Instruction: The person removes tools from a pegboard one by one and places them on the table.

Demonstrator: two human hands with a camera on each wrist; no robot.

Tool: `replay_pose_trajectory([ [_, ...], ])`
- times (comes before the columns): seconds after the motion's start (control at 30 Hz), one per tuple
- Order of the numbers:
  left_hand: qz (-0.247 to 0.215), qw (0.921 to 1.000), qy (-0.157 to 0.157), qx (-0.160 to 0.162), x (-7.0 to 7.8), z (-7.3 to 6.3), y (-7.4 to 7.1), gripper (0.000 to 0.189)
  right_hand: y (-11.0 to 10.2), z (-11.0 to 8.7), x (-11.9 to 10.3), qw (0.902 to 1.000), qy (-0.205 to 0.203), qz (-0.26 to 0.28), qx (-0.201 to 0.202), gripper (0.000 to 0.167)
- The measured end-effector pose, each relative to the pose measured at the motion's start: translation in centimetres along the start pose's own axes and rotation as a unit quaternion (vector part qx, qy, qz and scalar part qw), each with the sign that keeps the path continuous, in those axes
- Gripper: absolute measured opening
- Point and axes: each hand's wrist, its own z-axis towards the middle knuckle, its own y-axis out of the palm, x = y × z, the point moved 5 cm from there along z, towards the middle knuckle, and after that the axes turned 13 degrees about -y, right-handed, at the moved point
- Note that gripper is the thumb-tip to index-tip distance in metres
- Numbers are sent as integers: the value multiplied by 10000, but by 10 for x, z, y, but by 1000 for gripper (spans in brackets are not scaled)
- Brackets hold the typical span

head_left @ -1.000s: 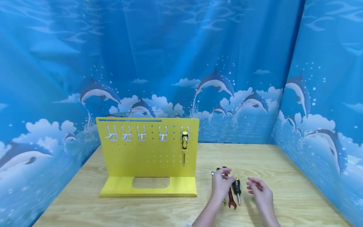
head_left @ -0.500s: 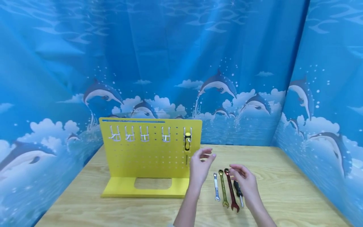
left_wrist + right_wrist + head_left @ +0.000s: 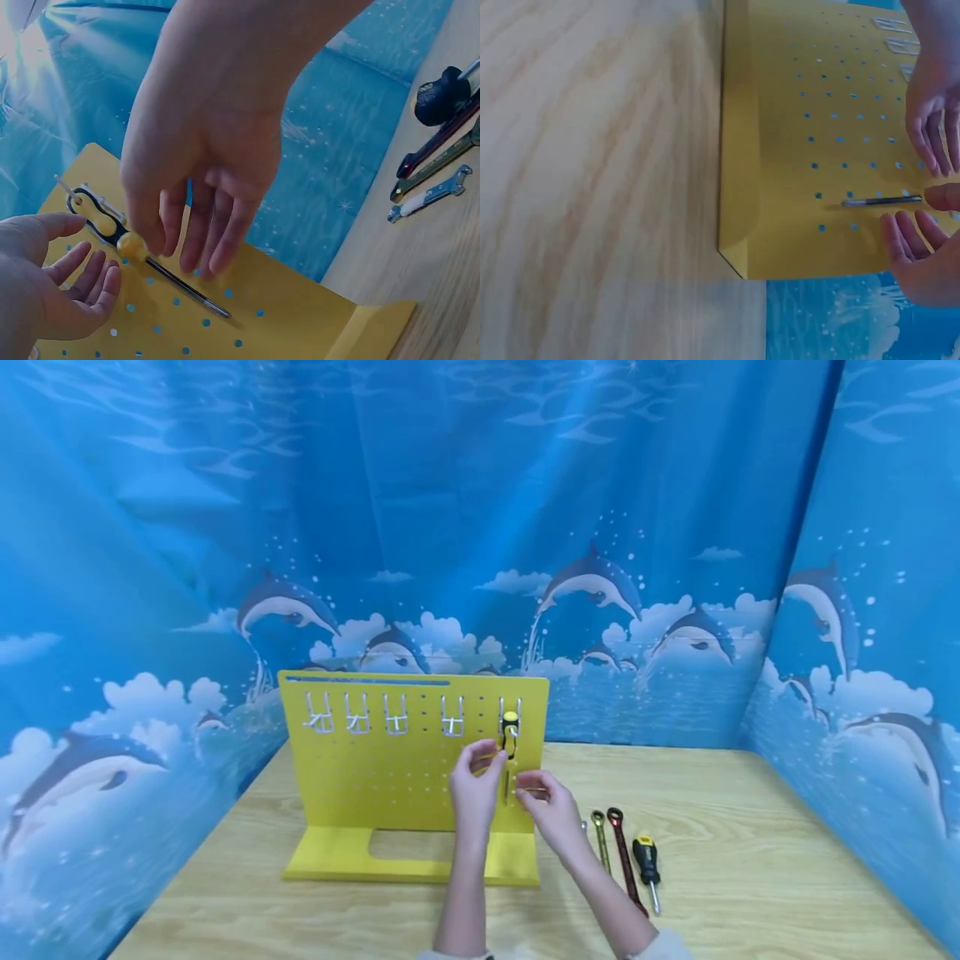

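Note:
A yellow-and-black screwdriver hangs by its handle from the rightmost hook of the yellow pegboard, shaft pointing down. My left hand is just left of the handle, fingers loosely bent and holding nothing. In the left wrist view its thumb tip is right at the edge of the screwdriver handle. Just right of the shaft, my right hand has relaxed fingers with nothing between them. Seen from the right wrist, the shaft runs close by the right hand's thumb and fingers.
Several white wire hooks line the board's upper part. On the wooden table to the right lie a gold wrench, a dark red wrench, a black-and-yellow screwdriver and a silver wrench. A blue dolphin curtain stands behind.
Both hands have moved left, away from the tools on the table, to either side of the hanging screwdriver. The head view has turned slightly left.

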Motion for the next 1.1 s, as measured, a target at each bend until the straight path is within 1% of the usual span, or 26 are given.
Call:
replay_pose_trajectory([
  [0.07,-97,9999,-24,-78,-6,3,2,26,7,1,3,9995,-142,-269,-91,21],
  [0.1,-129,9999,2,-109,-12,7,4,27,9,2,4,9990,-218,-376,-125,21],
  [0.13,-137,9998,21,-140,-14,8,5,26,12,2,9,9983,-307,-469,-166,22],
  [0.27,-202,9993,109,-293,-15,10,9,26,18,3,14,9964,-514,-637,-215,23],
  [0.4,-289,9987,93,-407,-17,11,11,26,18,3,17,9938,-592,-922,-198,22],
  [0.5,-297,9986,19,-431,-19,11,13,27,15,2,16,9916,-652,-1111,-140,18],
  [0.6,-277,9989,-57,-383,-19,10,14,28,12,0,14,9897,-712,-1234,-107,15],
  [0.77,-230,9994,-105,-224,-19,6,13,27,9,-4,13,9899,-668,-1232,-216,15],
  [0.9,-183,9998,-61,-111,-18,3,12,25,8,-8,10,9902,-650,-1196,-308,15],
  [1.0,-151,9998,-38,-108,-16,2,12,25,8,-10,6,9908,-632,-1142,-358,15],
  [1.1,-177,9996,-60,-194,-13,0,11,26,8,-12,2,9916,-621,-1056,-424,15],
])
